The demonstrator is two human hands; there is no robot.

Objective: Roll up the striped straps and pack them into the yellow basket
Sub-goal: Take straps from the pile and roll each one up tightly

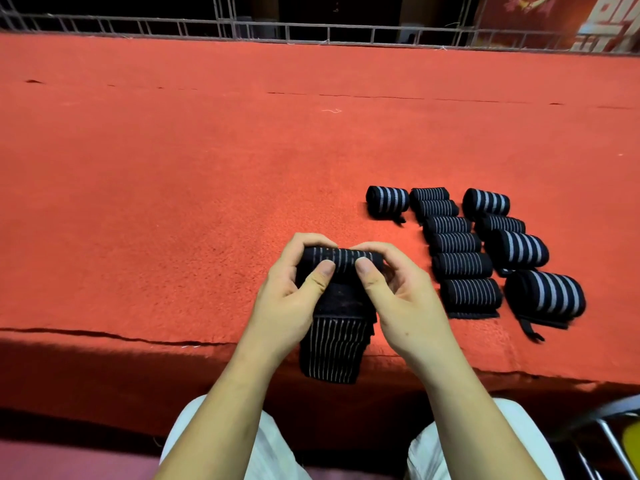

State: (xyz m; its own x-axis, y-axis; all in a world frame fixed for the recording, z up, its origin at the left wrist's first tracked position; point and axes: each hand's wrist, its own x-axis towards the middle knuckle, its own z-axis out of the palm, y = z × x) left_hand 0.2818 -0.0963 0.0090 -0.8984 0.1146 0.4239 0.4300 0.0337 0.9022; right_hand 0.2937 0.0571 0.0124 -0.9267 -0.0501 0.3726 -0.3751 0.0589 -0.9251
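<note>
A black strap with thin pale stripes [333, 348] lies over the front edge of the red carpeted platform [173, 188], and its loose end hangs down. Its far end is a partly wound roll [341, 259]. My left hand [294, 289] and my right hand [398, 292] grip that roll from either side, thumbs pressed on top. To the right lie several finished rolls in two columns [464, 265], the outer ones [545, 296] with broad white stripes. A sliver of yellow [632, 445], perhaps the basket, shows at the bottom right corner.
A metal chair frame [609, 431] stands at the lower right beside the yellow sliver. A metal railing [311, 29] runs along the platform's far edge. My white-trousered knees [277, 445] are below the front edge.
</note>
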